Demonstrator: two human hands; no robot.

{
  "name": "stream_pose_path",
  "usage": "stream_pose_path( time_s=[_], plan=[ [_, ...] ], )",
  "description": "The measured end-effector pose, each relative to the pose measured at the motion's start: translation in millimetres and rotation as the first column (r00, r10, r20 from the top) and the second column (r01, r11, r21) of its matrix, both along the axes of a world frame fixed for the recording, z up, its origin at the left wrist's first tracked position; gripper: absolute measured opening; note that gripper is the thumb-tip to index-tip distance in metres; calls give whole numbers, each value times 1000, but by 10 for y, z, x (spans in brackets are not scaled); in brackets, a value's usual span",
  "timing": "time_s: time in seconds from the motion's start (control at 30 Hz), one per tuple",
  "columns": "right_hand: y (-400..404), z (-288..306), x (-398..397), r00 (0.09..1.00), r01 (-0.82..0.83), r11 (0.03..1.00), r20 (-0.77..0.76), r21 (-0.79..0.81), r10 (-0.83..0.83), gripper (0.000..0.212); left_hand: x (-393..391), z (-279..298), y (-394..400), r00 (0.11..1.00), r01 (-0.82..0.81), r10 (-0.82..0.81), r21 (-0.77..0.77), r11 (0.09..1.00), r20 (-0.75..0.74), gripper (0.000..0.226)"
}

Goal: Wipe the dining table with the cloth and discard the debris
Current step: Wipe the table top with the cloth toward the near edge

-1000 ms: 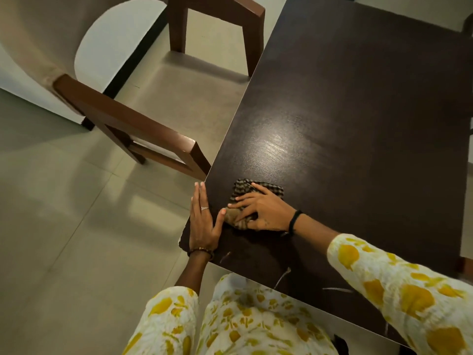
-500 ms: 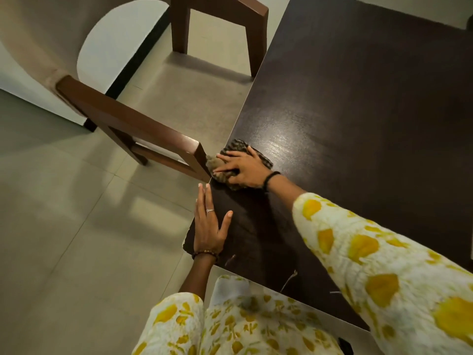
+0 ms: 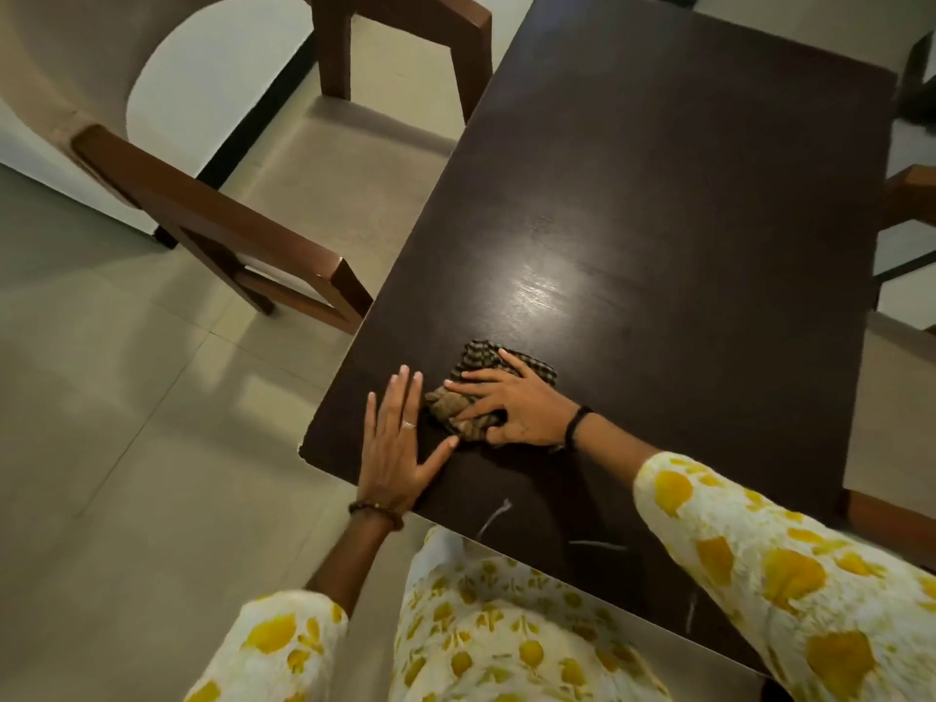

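Note:
A dark brown dining table (image 3: 684, 205) fills the middle and right of the head view. Near its front left corner lies a bunched checked cloth (image 3: 473, 364). My right hand (image 3: 511, 410) presses flat on the cloth with spread fingers and covers most of it. My left hand (image 3: 395, 445) rests flat on the table just left of the cloth, fingers straight, thumb pointing at the cloth. A few pale streaks (image 3: 494, 519) mark the table's front edge. No loose debris shows.
A wooden chair (image 3: 223, 230) stands at the table's left side, and a second chair (image 3: 405, 27) is farther back. More chair parts (image 3: 906, 195) show at the right edge. Pale floor tiles (image 3: 126, 397) lie to the left.
My right hand has drawn the cloth back from the left table edge by the chair toward me, beside my left hand. The left hand has stayed flat near the corner.

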State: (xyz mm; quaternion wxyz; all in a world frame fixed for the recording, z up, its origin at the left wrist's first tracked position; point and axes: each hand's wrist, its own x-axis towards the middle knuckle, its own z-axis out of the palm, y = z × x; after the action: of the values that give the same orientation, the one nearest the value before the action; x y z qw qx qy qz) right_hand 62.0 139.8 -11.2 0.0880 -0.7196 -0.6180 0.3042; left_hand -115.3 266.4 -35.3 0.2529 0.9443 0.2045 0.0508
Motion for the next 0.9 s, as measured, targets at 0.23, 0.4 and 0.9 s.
stream_pose_path(
  time_s=[0.23,0.4,0.9],
  plan=[
    [-1636,116,166,987,143,985,-60,-94,-149,48,-235,-68,-1113,979,55,-43,59,997,-198,79],
    [-1847,133,222,983,155,980,-82,-122,-165,48,-186,-67,-1182,959,1,27,100,995,-282,82],
    [-991,53,149,994,104,994,17,43,-105,42,-164,-75,-1343,963,-27,74,183,983,-259,76]
  ],
)
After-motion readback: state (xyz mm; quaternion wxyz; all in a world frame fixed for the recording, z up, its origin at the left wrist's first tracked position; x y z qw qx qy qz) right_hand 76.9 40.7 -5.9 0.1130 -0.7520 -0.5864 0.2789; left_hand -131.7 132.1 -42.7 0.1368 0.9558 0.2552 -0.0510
